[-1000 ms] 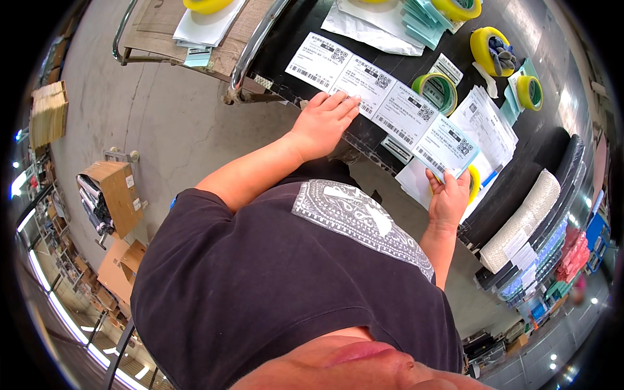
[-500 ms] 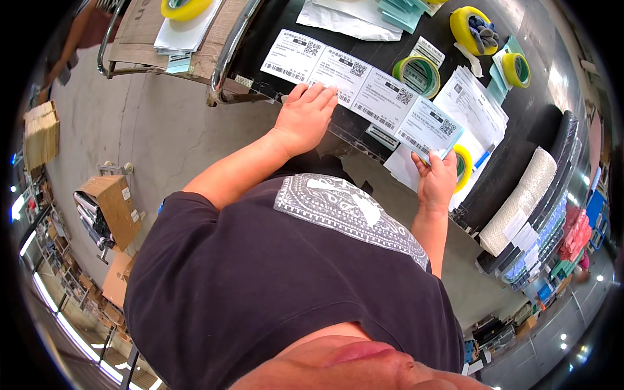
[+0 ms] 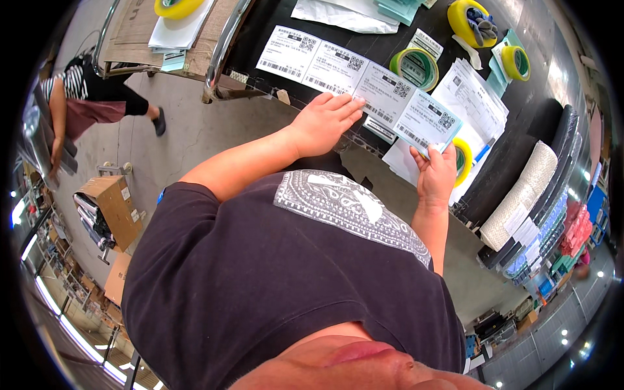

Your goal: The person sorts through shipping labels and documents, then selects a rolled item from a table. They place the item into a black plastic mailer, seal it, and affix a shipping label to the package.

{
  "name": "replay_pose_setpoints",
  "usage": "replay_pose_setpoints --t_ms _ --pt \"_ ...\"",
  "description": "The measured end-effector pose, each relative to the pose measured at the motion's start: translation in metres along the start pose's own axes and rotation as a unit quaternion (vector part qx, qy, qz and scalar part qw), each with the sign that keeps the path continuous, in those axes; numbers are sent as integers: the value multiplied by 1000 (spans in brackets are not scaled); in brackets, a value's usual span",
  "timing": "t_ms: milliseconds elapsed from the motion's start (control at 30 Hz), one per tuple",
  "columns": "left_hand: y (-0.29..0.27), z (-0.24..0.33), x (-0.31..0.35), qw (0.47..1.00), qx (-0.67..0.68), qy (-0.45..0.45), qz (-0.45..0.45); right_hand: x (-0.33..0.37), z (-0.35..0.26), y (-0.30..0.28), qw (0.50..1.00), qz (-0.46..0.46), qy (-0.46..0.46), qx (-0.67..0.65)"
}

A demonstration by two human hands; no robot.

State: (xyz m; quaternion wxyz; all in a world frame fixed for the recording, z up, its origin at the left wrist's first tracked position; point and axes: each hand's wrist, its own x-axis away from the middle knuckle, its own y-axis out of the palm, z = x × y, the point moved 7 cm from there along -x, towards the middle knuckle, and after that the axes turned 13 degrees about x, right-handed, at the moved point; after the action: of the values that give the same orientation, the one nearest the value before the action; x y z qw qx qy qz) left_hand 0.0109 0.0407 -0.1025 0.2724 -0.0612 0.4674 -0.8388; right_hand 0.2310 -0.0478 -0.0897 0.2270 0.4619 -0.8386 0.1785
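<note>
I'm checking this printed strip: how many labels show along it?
4, left to right: first label at far left, second label, third label by the left hand, fourth label held by the right hand. Any underneath would be hidden.

The label strip point(image 3: 335, 68) was smooth paper; the cart rail point(image 3: 223, 49), polished metal; the yellow tape roll point(image 3: 460, 26), glossy plastic; the shirt point(image 3: 279, 273), matt cloth.
</note>
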Motion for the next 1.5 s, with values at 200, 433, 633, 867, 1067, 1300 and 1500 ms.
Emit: replay_pose_setpoints --t_ms 200,433,633,867,1067,1300,1500 --pt "-2 1 -3 1000 -2 -8 0 -2 4 -1 1000 4 4 7" --pt "-1 1 -4 1000 -8 -13 4 -3 5 -4 1000 5 0 18" --pt "0 -2 -2 999 -23 -31 -6 3 1 2 1000 -11 17 11" --pt "-6 -9 10 997 -31 -68 -16 9 16 19 999 -39 23 17" --pt "-8 -11 16 997 -30 -70 -11 3 30 18 998 -46 12 30" --pt "-9 -11 15 998 -20 -61 -12 5 32 11 999 -3 9 33" --pt "-13 -11 17 998 -7 -57 -5 9 30 13 997 -15 -27 65"
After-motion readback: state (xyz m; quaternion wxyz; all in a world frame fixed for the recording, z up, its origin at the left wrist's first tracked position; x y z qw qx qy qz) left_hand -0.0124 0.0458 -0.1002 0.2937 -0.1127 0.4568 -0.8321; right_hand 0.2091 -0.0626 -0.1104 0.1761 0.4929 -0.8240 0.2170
